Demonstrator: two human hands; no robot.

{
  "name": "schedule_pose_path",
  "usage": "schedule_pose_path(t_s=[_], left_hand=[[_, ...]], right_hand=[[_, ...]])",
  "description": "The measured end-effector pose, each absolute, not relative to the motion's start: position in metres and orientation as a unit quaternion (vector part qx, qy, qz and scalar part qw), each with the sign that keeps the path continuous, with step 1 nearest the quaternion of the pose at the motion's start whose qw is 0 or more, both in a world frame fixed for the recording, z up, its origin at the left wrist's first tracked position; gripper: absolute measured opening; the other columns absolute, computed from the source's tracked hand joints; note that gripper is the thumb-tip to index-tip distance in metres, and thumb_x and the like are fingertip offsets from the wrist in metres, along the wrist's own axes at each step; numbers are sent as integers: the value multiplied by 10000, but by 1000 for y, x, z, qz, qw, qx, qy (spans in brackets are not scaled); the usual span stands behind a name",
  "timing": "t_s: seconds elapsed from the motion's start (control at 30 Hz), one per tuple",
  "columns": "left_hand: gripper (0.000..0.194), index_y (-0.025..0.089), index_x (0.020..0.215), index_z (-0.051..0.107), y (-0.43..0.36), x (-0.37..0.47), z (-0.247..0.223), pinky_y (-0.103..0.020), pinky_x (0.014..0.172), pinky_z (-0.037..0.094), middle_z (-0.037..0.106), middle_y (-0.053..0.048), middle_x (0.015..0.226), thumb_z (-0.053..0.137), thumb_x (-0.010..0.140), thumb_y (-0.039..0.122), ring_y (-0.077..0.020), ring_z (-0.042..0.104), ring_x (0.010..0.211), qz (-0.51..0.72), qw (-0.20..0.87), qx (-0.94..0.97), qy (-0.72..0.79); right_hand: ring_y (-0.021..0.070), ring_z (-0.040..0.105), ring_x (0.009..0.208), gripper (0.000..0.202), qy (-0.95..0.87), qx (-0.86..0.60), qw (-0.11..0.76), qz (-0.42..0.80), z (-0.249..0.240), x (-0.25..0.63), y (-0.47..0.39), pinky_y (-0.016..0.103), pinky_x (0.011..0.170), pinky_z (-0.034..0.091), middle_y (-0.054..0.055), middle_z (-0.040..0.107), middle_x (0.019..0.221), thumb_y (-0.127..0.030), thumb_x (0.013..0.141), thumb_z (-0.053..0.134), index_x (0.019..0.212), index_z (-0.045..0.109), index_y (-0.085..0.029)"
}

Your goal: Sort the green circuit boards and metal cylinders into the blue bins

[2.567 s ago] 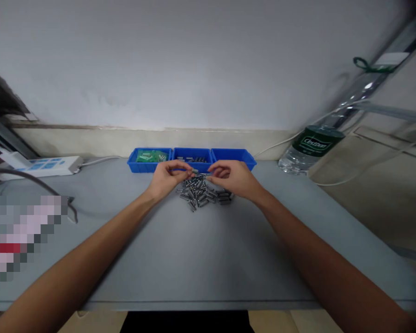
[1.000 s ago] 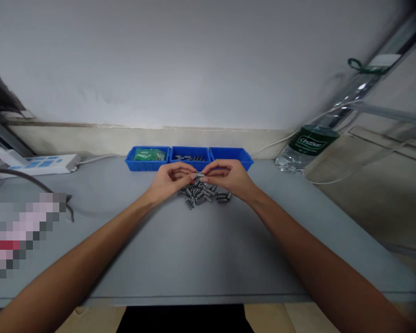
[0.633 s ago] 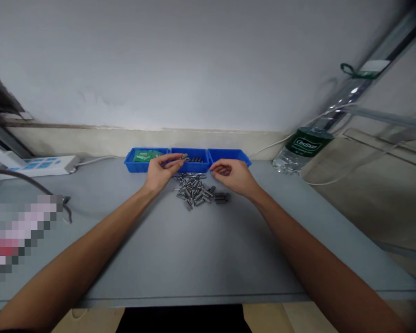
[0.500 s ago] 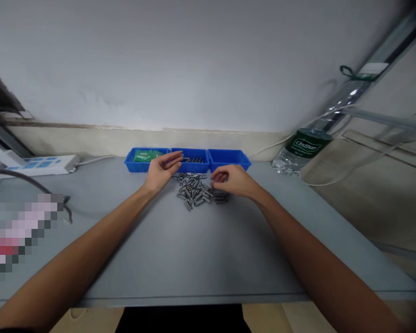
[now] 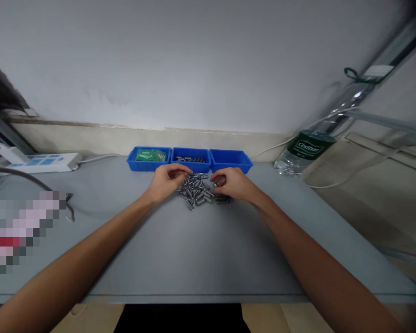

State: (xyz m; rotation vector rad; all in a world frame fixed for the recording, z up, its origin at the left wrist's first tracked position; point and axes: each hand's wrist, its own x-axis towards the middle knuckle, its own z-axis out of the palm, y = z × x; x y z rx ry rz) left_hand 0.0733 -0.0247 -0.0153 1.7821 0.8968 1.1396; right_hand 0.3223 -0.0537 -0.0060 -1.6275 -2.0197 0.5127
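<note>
A pile of small silvery metal cylinders and thin pins (image 5: 196,190) lies on the grey table in front of the blue bins. My left hand (image 5: 166,181) is at the pile's upper left edge, thumb and fingertips pinched together; whatever is between them is too small to tell. On the pile's right side, my right hand (image 5: 235,183) has its fingers curled in, with a small shiny metal piece (image 5: 216,184) at the fingertips. Several cylinders lie side by side partly beneath that hand.
Three blue bins stand in a row by the wall: the left bin (image 5: 149,167) holds green packets, the middle bin (image 5: 190,168) metal cylinders, and the right bin (image 5: 230,165) shows no contents. A water bottle (image 5: 303,150) leans at right; a power strip (image 5: 50,163) lies at left.
My left hand has come down from in front of the middle bin to the pile, its stretched fingers closing to a pinch. My right hand stays at the pile, fingertips now at a metal piece.
</note>
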Motion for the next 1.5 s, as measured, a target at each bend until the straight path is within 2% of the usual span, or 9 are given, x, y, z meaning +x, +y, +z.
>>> schedule_pose_path(t_s=[0.17,0.3,0.43,0.67,0.87,1.0,1.13,1.37,1.5], left_hand=[[169,157,956,767,-30,75,-14,-363,824,596,779,-84,919,699,837,257,-212,736,856,431,427,713,350],[231,160,981,749,-34,78,-12,-357,854,593,777,-94,971,747,846,347,-206,731,891,432,444,712,332],[277,155,953,743,-36,81,-11,-331,821,599,770,-91,939,773,840,406,-190,728,855,439,477,696,310],[248,150,924,740,-35,80,-12,-335,786,625,758,-73,872,804,809,360,-179,732,788,442,513,671,300],[156,142,911,760,-20,82,-16,-392,881,630,781,-81,860,785,779,220,-215,763,838,456,484,666,338],[240,130,1038,771,-3,82,-18,-428,1052,571,783,-125,1127,749,811,205,-244,744,1072,510,440,650,351],[334,124,1154,754,3,76,-20,-439,1131,513,720,-139,1304,726,830,200,-252,669,1242,504,413,673,350],[157,169,913,800,-7,73,-25,-446,1029,559,785,-105,1067,659,845,188,-248,714,1090,492,348,718,349],[171,160,951,787,-17,72,-23,-427,937,587,784,-101,995,663,855,229,-227,730,946,469,362,723,355]], right_hand=[[221,739,797,144,-677,-546,375,321,-4,321,-52,364,793,591,61,783,811,-242,701,792,838,790,-195],[232,747,872,304,-641,-474,459,393,2,309,-58,424,892,601,68,787,872,-418,670,886,870,795,-207],[225,750,872,356,-619,-444,485,430,3,293,-64,436,924,607,58,789,872,-430,603,938,846,794,-214],[234,756,869,370,-604,-446,503,428,-2,283,-65,443,918,619,54,786,852,-461,584,939,814,782,-218],[225,741,807,248,-644,-493,486,326,-8,290,-59,390,800,615,60,769,828,-398,715,834,837,742,-202],[212,717,755,64,-698,-560,401,196,-14,297,-57,352,756,582,47,753,771,-228,743,744,798,736,-196],[200,716,746,112,-712,-592,331,181,-19,300,-55,314,719,558,37,754,763,-159,703,730,809,739,-193],[226,699,719,191,-711,-641,260,129,-16,305,-54,360,707,541,41,754,744,-187,659,767,849,777,-204],[228,718,744,152,-686,-611,339,204,-12,308,-52,370,738,564,43,756,745,-197,684,748,830,789,-199]])
